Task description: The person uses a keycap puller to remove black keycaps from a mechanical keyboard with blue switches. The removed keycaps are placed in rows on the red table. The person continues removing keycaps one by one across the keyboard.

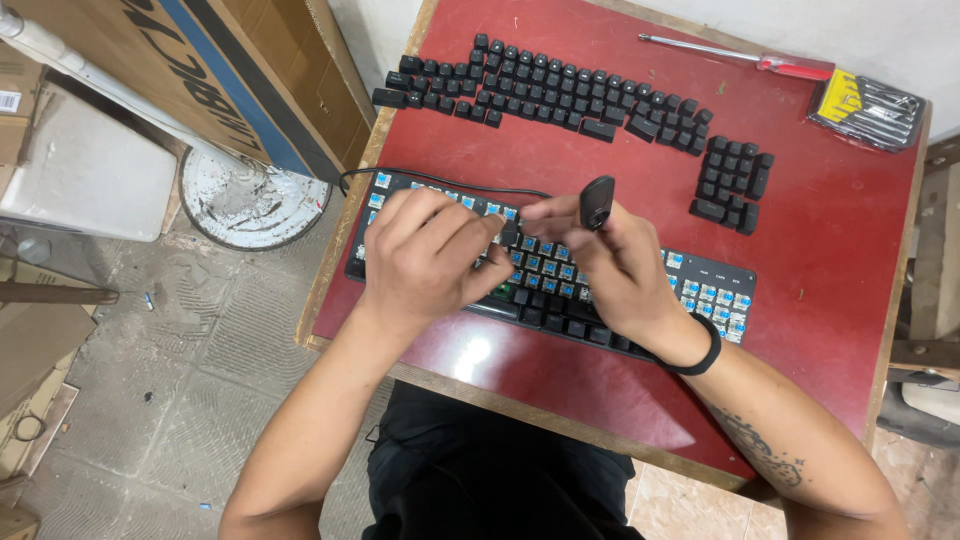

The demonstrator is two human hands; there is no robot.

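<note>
A black mechanical keyboard (pixel 715 275) with exposed blue switches lies on a red table (pixel 830 260). My left hand (pixel 425 255) rests on its left half, fingers curled over the switches. My right hand (pixel 610 265) hovers above the middle and pinches a black keycap (pixel 597 203) between thumb and fingers. Rows of loose black keycaps (pixel 545 90) are laid out at the far side of the table, with a smaller block of keycaps (pixel 733 182) to the right. The keyboard's black cable (pixel 440 178) curves off to the left.
A red-handled screwdriver (pixel 770 62) and a yellow-and-black tool set (pixel 868 108) lie at the far right corner. Cardboard boxes (pixel 250 70), a white round base (pixel 250 205) and a white block (pixel 85 175) stand on the floor to the left.
</note>
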